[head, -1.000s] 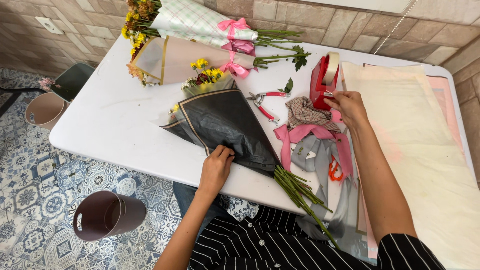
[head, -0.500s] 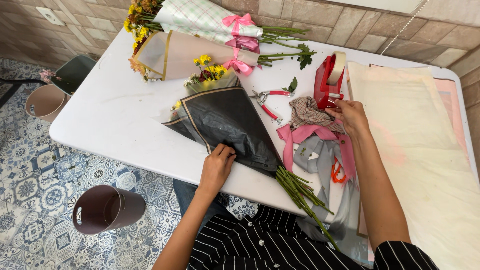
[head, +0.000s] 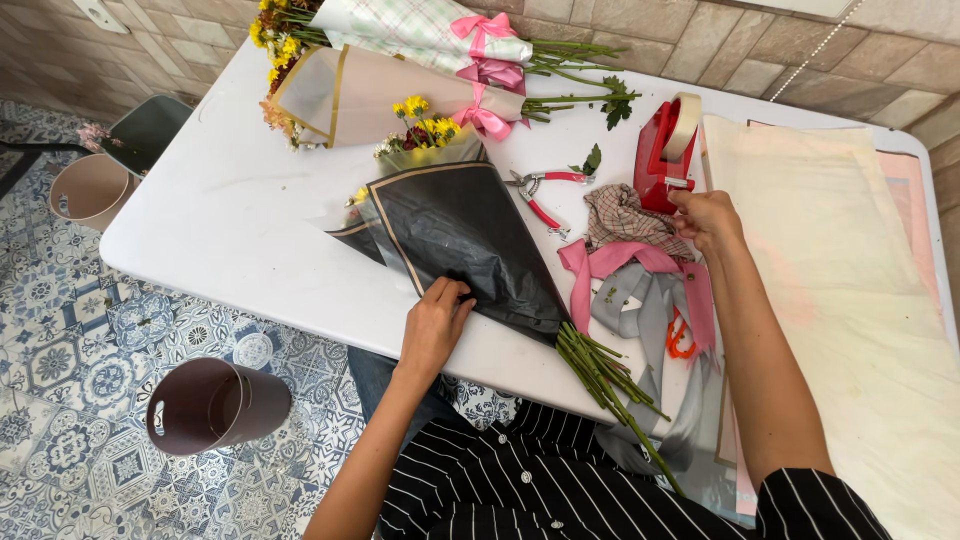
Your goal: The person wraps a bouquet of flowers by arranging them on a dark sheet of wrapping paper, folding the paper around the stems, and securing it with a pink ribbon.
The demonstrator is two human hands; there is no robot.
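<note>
Bouquet (head: 470, 240): lies on the white table (head: 200, 230) near its front edge, flower heads pointing away, stems (head: 610, 375) sticking out past the edge toward the person.
Wrap: black paper with a pale border, thin and crinkly; it probably creases and slips easily, so a flat palm seems to suit it better than a pinch.
Left hand (head: 435, 325): rests on the lower edge of the wrap, fingers curled down and pressing the paper to the table; it grips nothing.
Right hand (head: 705, 215): at the red tape dispenser (head: 665, 150), fingertips pinched together at its cutter; whether tape is between them is too small to tell.
Weight: looks light; the flower heads are fragile, the stems stiff.
Best hold: judged to be the narrow waist where the paper gathers above the stems.
Nearby: pink ribbon (head: 625, 265) and grey ribbon (head: 645, 310) lie beside the stems, red-handled shears (head: 540, 190) just behind, two finished bouquets (head: 400, 60) at the far edge, pale paper sheets (head: 830, 260) on the right.
</note>
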